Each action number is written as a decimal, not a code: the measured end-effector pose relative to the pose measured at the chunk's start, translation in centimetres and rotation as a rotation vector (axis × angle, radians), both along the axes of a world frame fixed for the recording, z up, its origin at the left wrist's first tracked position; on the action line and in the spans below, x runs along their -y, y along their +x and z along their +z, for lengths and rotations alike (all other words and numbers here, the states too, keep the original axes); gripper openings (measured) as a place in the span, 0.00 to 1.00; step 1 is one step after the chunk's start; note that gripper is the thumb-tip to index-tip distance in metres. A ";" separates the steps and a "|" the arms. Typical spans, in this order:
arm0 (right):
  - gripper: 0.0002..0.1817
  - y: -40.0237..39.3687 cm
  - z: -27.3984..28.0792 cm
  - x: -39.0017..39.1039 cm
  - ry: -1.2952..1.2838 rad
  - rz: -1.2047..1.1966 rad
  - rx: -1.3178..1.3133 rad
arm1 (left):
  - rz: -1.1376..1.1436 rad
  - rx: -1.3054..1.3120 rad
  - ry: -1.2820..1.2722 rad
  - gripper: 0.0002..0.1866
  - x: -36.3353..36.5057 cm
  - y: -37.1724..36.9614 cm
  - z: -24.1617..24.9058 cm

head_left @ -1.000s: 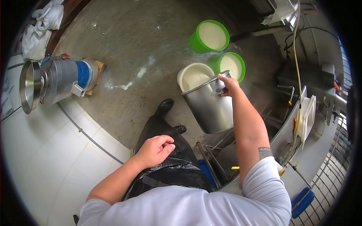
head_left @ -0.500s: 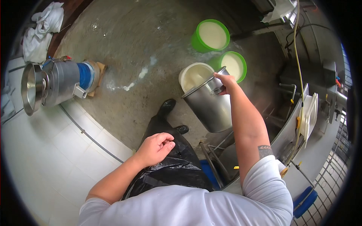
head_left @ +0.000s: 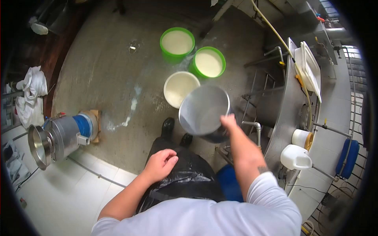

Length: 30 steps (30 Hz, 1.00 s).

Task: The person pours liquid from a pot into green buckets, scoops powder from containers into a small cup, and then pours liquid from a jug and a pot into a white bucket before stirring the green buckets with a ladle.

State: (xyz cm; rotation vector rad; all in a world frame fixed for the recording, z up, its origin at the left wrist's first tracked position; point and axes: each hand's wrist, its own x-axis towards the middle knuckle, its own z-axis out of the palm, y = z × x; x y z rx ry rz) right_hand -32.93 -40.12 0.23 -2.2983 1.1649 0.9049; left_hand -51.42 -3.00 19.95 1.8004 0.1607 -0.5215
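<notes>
My right hand [head_left: 228,121] grips the rim or handle side of a large metal pot [head_left: 204,110], whose open mouth faces up toward me. The inside of the pot shows grey metal. Just beyond it on the floor stands a white bucket [head_left: 181,89] of pale liquid. Two green buckets, one farther back [head_left: 177,42] and one to its right [head_left: 209,62], also hold pale liquid. My left hand [head_left: 161,164] rests in front of the black apron [head_left: 183,173], fingers loosely curled with nothing visible in them.
A metal machine with a bowl [head_left: 63,135] stands at the left. Along the right runs a metal sink counter [head_left: 281,114] with white trays [head_left: 309,70], a hose [head_left: 275,33] and a white jug [head_left: 295,157]. A blue container [head_left: 230,183] is near my right side. Pale liquid streaks the floor.
The pot has gone from tilted over the white bucket to mouth-up, nearer my body. My view has shifted, so the buckets appear farther left. My left hand stays by the apron.
</notes>
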 end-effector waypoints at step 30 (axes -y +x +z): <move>0.07 -25.9 -2.6 7.0 0.694 0.112 0.355 | -0.388 -0.072 0.162 0.18 10.5 -2.4 4.7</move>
